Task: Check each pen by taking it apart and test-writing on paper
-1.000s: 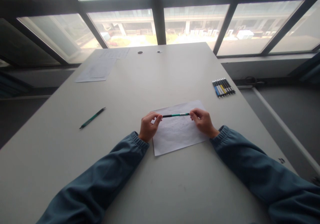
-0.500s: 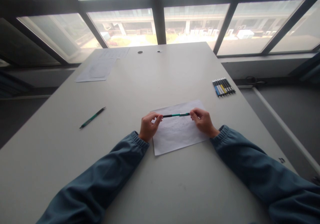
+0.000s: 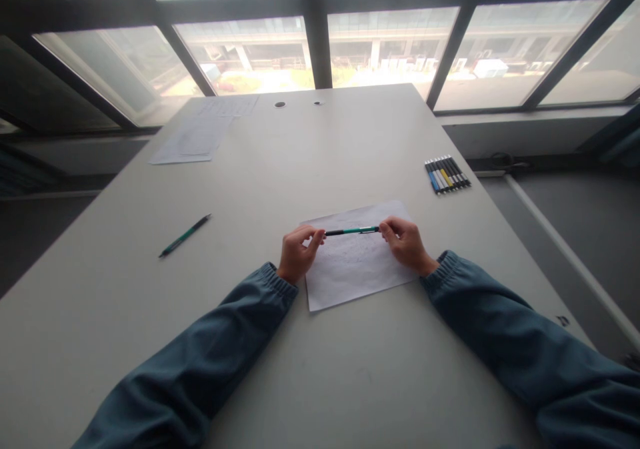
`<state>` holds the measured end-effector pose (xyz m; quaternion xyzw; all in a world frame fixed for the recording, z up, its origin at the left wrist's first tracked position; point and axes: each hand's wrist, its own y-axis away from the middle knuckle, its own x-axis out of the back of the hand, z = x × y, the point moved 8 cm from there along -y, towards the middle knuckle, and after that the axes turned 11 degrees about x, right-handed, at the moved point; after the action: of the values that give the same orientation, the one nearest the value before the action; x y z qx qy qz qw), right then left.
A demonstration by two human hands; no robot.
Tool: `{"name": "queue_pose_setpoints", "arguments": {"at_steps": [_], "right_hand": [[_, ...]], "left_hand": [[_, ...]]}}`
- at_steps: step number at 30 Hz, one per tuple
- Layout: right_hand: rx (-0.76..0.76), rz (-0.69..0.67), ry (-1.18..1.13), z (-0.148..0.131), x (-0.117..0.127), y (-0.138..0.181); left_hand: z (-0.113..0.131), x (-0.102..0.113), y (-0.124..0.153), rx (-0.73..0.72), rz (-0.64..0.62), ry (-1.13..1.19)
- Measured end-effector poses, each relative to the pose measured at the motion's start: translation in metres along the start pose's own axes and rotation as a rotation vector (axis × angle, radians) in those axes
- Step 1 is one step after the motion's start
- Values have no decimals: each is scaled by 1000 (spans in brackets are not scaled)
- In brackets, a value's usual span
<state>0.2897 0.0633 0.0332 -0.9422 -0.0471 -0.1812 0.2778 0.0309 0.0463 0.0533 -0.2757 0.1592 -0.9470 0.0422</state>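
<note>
A green and black pen (image 3: 353, 231) is stretched level between my two hands, above a sheet of paper (image 3: 350, 282) that carries faint marks. My left hand (image 3: 299, 252) pinches its black grip end between thumb and fingers. At the other end, my right hand (image 3: 406, 242) is closed on the black tip by the clip. Both ends of the pen are hidden by my fingertips. Off to the left, a second green and black pen (image 3: 185, 236) lies slanted on the white table (image 3: 240, 369).
On the right side of the table lies a row of several pens (image 3: 448, 175) with blue, white, yellow and black parts. Papers (image 3: 190, 139) rest at the far left corner. Two round holes are set near the far edge, below the windows.
The clip on the held pen now shows lower along its side, so the pen has turned slightly about its length. Both hands stay in nearly the same place.
</note>
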Motion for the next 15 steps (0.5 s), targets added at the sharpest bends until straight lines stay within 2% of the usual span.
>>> {"name": "queue_pose_setpoints", "arguments": {"at_steps": [15], "right_hand": [[-3,-5,3,-4,0,-1]], "left_hand": [[6,0,-1,7,-9,8]]}}
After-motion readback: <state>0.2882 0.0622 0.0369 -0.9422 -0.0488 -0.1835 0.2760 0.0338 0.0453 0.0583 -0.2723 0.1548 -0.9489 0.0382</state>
